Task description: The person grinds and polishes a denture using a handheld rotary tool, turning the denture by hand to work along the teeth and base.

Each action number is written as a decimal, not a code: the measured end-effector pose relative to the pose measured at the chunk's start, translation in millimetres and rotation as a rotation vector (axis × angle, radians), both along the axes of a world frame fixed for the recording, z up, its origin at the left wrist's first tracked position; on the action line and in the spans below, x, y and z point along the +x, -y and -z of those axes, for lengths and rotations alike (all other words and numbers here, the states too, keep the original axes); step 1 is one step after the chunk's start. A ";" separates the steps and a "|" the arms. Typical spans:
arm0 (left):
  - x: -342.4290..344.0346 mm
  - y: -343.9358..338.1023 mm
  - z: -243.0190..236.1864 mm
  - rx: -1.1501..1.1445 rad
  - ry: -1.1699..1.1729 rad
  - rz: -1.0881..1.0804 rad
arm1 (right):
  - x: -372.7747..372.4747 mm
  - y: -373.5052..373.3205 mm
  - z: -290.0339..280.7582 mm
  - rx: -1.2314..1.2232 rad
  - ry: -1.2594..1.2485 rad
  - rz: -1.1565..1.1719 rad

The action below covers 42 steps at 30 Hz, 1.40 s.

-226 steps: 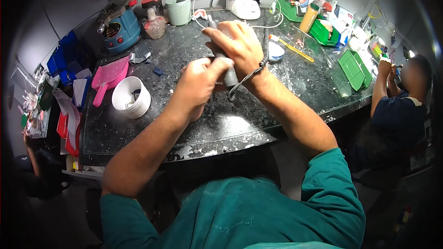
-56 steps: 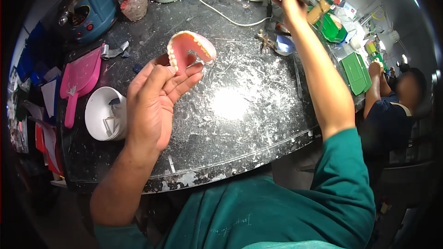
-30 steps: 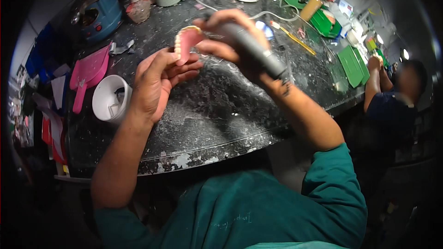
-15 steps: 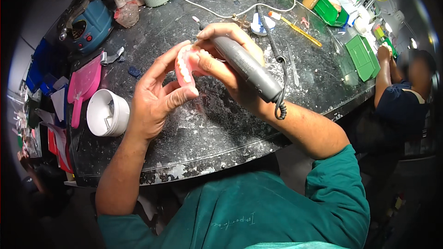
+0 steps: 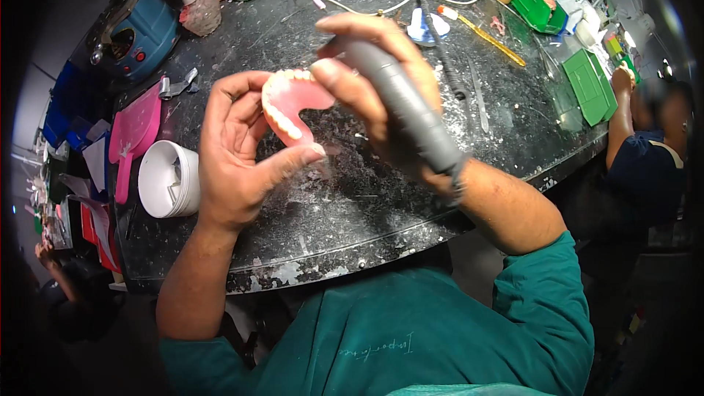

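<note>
My left hand (image 5: pixel 238 147) grips a pink denture (image 5: pixel 282 103) between thumb and fingers, its row of cream teeth along the outer curve and its arch opening to the right. Beside it, my right hand (image 5: pixel 385 81) is wrapped round a dark grey rotary handpiece (image 5: pixel 403 99), smeared by motion. The handpiece slants from upper left to lower right, its coiled cord hanging by the right wrist. My right thumb is close to the denture's teeth; I cannot tell if it touches. The handpiece's working tip is hidden.
On the worn black table (image 5: pixel 293 249) stand a white tub (image 5: pixel 169 180), a pink dustpan (image 5: pixel 139 128) and a blue machine (image 5: pixel 139 37) at left. A yellow-handled tool (image 5: pixel 488 37), a metal spatula (image 5: pixel 479 95) and green trays (image 5: pixel 590 88) lie right. A co-worker's arm (image 5: pixel 622 103) shows far right.
The denture has turned to show more of its pink palate side. My right hand with the handpiece has drawn slightly right, its thumb moving off the inside of the arch.
</note>
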<state>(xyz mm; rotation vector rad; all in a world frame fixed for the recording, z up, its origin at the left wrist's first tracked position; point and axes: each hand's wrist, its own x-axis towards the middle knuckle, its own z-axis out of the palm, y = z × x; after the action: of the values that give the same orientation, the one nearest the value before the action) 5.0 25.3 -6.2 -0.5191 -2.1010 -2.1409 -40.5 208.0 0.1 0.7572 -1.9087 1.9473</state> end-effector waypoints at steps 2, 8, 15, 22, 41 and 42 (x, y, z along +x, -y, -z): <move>-1.8 4.9 -7.4 0.205 0.037 0.074 | 4.7 -11.6 -13.8 0.002 -0.060 0.076; -3.9 2.7 -10.9 0.427 0.076 0.182 | -0.5 -23.4 -17.5 0.219 -0.733 -0.097; 3.6 -3.3 -19.3 0.309 -0.064 0.060 | 13.5 -23.5 -16.0 0.335 -0.665 -0.107; 1.0 5.5 -11.4 0.109 -0.309 0.077 | 12.5 -22.4 -13.5 0.324 -0.649 -0.143; 6.4 -1.0 -8.6 0.127 -0.314 0.032 | 13.0 -21.6 -11.9 0.348 -0.661 -0.121; 6.0 -0.9 -7.7 0.125 -0.325 0.029 | 14.6 -20.3 -13.2 0.340 -0.652 -0.119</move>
<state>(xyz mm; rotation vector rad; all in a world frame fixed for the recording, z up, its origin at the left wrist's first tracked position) 11.0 26.2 1.5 -0.8233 -1.7852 -2.0222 -26.0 228.3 13.3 1.4186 -1.7991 1.2041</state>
